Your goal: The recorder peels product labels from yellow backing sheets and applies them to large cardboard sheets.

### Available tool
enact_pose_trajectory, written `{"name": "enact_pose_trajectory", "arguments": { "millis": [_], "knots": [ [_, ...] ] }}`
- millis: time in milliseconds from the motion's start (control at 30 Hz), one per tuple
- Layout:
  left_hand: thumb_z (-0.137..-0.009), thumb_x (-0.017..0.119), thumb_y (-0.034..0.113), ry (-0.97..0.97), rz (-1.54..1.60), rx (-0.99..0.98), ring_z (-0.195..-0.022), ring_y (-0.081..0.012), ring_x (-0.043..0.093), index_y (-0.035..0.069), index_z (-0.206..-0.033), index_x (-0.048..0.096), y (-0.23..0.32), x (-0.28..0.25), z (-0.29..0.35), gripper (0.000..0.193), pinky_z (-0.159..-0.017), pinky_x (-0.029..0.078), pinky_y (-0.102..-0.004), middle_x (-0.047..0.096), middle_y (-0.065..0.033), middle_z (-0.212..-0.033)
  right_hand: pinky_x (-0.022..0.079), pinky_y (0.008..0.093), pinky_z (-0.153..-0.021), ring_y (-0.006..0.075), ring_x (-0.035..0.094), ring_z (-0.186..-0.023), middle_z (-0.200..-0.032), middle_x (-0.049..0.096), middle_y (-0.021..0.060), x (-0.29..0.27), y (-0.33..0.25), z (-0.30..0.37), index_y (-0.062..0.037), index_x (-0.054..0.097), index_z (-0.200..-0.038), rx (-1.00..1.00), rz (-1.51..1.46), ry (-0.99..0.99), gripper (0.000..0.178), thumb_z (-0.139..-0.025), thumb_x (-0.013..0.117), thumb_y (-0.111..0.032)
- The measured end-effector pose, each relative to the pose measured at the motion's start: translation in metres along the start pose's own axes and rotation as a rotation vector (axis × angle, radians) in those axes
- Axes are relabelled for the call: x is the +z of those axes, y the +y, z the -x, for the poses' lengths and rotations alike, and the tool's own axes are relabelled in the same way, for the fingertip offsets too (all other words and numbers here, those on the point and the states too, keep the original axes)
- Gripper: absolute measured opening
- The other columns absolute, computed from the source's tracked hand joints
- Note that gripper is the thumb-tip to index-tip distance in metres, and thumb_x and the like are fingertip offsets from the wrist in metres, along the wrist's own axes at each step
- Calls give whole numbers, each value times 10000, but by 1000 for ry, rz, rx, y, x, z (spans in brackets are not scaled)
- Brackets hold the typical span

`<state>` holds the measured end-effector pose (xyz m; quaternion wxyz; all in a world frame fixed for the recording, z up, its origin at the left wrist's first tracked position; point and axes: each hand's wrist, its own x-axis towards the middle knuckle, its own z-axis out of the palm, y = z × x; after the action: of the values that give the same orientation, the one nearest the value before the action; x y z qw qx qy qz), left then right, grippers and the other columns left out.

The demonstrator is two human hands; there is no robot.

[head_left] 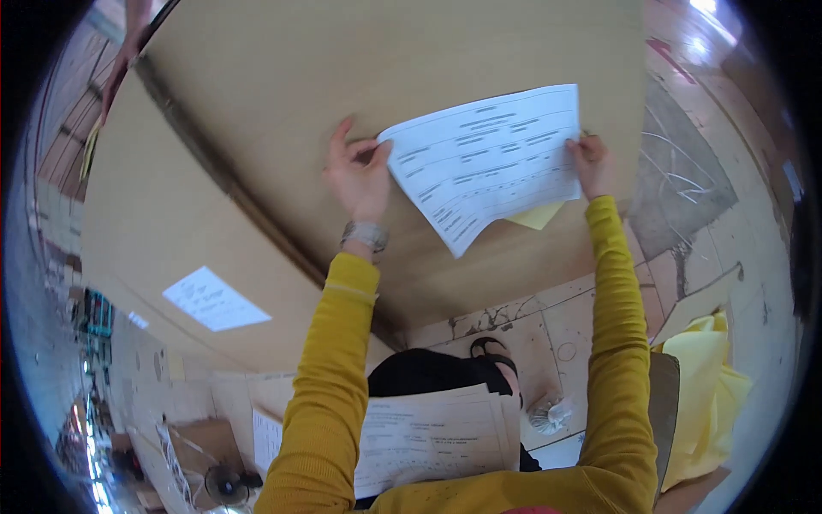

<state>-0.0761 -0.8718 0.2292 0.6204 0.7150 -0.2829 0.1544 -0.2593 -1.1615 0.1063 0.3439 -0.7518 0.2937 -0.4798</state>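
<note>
A printed white sheet of paper (pixel 505 163) is stretched between my two hands, in front of a large brown cardboard box (pixel 462 51). My left hand (pixel 360 176) pinches its upper left corner between thumb and finger, the other fingers raised. At the sheet's right edge, my right hand (pixel 592 164) has its fingers closed on the paper. The lower left part of the sheet curls away from the cardboard. Below its bottom edge a yellow piece of paper (pixel 538 216) peeks out, mostly hidden. A stack of printed sheets (pixel 428 437) rests on my lap.
Left of a dark gap stands another cardboard surface with a white label (pixel 216 298). At the upper left, another person's arm (pixel 128 51) reaches to the box. Yellow material (pixel 698 394) lies at the right, a small fan-like object (pixel 227 484) at lower left, a plastic bundle (pixel 550 415) on the tiled floor.
</note>
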Motion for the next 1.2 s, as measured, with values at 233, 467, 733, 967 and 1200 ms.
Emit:
{"name": "enact_pose_trajectory", "arguments": {
  "millis": [233, 467, 733, 967, 1200],
  "knots": [
    [-637, 738, 16, 40, -50, 91, -579, -83, 534, 29, -1154, 518, -9, -12, 0, 563, -596, 453, -227, 632, -21, -683, 455, 349, -606, 275, 566, -642, -740, 570, 135, 6, -29, 4, 14, 624, -783, -13, 14, 0, 206, -733, 676, -180],
    [-656, 737, 42, 42, -88, 98, -554, -88, 513, 23, -1174, 501, -7, -14, 2, 570, -583, 443, -237, 630, -24, -695, 453, 363, -605, 279, 564, -641, -728, 569, 131, 2, -40, 4, 20, 621, -762, -12, 55, -23, 206, -730, 672, -177],
    [-670, 726, 28, 15, -90, 113, -584, -105, 541, 14, -1170, 490, -2, -11, 6, 553, -597, 452, -249, 626, -29, -696, 463, 364, -625, 290, 577, -664, -745, 580, 142, -1, -39, 2, 19, 619, -752, 37, 41, -39, 217, -733, 667, -191],
    [-665, 724, 13, 35, -146, 138, -654, -121, 548, 10, -1185, 473, -5, -11, 7, 577, -599, 454, -256, 612, -35, -689, 470, 367, -620, 298, 591, -673, -732, 591, 155, 1, -36, -1, 6, 633, -781, -10, 107, -57, 256, -740, 664, -244],
    [-703, 702, 101, 326, -578, 416, -893, -278, 475, 32, -1181, 481, 15, -4, 13, 531, -882, 348, -404, 551, -65, -913, 475, 328, -620, 228, 608, -665, -746, 632, 142, 6, 19, -15, 7, 638, -827, -22, -8, -80, 299, -757, 678, -282]
  ]
}}
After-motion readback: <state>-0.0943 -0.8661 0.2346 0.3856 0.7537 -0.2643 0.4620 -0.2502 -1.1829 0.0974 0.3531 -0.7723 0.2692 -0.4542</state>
